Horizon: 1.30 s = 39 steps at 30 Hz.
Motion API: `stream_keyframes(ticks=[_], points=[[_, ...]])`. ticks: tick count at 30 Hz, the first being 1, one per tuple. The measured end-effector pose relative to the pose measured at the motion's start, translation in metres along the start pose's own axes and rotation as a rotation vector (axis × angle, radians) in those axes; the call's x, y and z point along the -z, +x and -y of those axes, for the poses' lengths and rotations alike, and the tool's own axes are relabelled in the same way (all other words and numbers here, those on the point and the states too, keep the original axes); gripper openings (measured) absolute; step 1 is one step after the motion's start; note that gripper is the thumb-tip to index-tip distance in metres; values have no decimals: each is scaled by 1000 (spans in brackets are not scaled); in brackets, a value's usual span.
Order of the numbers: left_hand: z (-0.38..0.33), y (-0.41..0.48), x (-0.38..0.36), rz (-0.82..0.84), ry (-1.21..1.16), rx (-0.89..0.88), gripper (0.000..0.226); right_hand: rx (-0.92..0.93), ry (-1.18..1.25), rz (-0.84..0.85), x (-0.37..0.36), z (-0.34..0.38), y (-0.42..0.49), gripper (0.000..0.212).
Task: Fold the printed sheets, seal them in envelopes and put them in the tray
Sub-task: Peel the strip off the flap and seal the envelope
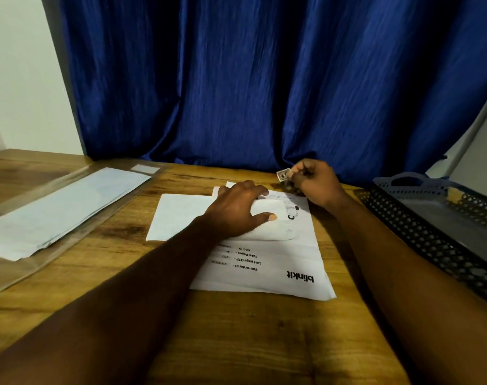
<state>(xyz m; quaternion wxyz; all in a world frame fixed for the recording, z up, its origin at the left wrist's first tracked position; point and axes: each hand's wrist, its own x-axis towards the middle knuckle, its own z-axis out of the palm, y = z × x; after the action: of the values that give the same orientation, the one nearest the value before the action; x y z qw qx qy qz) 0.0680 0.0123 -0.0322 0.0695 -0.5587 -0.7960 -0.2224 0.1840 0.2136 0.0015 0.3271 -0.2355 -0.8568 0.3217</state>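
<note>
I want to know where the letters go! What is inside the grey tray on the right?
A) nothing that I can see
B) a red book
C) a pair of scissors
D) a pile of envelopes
A: the grey tray shows only its bare dark floor, while the envelope lies on the table under the left hand.

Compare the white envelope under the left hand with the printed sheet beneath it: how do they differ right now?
The envelope looks blank, while the printed sheet carries black text and a logo. The envelope is smaller and lies crosswise; the sheet is larger and runs toward the person. The left hand presses the envelope; the sheet lies flat and unfolded, partly beneath it. Both are white and lie on the wooden table.
</note>
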Motion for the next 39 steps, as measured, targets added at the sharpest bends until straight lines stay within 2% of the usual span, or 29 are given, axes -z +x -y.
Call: stream_keyframes(ticks=[3, 8, 12, 15, 18, 23, 29, 39], points=[[1, 0, 0, -11, -21, 17, 51, -2, 123, 114, 9, 14, -17, 10], [2, 1, 4, -65, -43, 44, 36, 49, 111, 227, 22, 32, -43, 7], [3, 3, 5, -120, -45, 19, 21, 137, -41, 307, 21, 41, -47, 10], [4, 5, 5, -160, -56, 0, 14, 244, -261, 360, 19, 50, -48, 8], [4, 6, 3, -147, -71, 13, 18, 287, -427, 386, 22, 54, -47, 9], [4, 5, 1, -144, -81, 0, 21, 289, -565, 383, 21, 53, -48, 11], [0, 2, 3, -172, -76, -18, 31, 320, -546, 366, 16, 52, -49, 17], [-5, -2, 4, -211, -76, -74, 41, 392, -587, 325, 13, 55, -52, 6]])
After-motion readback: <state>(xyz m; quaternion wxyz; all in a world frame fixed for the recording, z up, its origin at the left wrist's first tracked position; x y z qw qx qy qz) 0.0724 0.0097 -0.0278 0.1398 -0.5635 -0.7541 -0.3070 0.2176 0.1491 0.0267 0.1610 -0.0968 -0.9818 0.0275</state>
